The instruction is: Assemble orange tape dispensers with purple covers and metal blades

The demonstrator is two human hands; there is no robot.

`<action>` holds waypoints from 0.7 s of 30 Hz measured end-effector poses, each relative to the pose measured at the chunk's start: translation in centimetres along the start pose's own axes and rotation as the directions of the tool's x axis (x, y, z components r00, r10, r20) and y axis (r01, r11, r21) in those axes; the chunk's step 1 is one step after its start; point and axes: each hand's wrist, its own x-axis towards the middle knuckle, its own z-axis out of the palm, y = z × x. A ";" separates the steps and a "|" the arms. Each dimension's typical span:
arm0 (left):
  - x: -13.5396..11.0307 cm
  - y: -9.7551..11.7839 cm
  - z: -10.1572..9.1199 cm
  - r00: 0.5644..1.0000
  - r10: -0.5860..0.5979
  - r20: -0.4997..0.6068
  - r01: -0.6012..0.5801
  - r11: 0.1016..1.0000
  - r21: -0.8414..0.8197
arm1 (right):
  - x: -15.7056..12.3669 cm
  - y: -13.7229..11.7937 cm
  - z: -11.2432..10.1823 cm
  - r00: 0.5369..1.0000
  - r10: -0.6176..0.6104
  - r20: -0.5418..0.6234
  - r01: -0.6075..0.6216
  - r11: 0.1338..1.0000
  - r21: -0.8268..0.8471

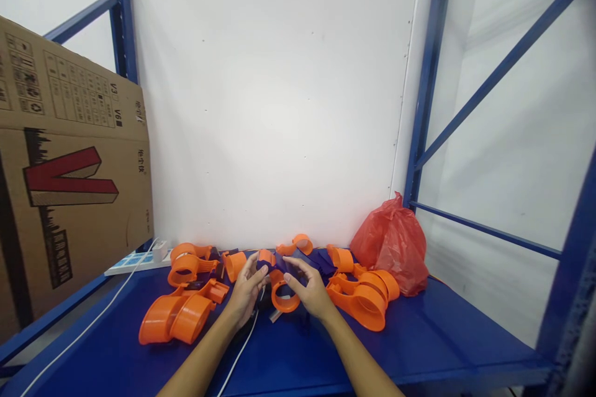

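In front of me both hands are at an orange and dark-purple plastic tape dispenser point(278, 273) with a round orange ring at its lower end. My left hand point(246, 291) pinches its left side between thumb and fingers. From the right, the thumb and fingers of my right hand point(311, 288) close on the purple part; the exact contact is partly hidden. Near my right hand lies a cluster of orange dispensers point(367, 298). To the left of my left hand are more orange dispensers point(179, 316), some with dark parts attached. Dark-purple pieces point(321, 260) lie behind my right hand.
A red plastic bag point(393, 245) sits at the back right of the blue table point(447, 341). A large cardboard box point(74, 180) stands on the left beside a power strip point(133, 263). A white cable point(239, 350) crosses the table. Blue rack posts point(426, 80) flank the white wall.
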 end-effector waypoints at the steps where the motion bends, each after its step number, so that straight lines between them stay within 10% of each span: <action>1: 0.0 0.0 0.0 1.000 0.003 0.004 -0.003 1.000 0.000 | 0.0 0.1 0.0 1.000 -0.001 0.001 0.001 1.000 -0.003; 21: -0.1 0.3 0.2 0.999 0.006 -0.033 -0.004 0.999 0.054 | -0.1 -0.5 0.1 0.996 -0.081 -0.027 0.077 0.990 -0.115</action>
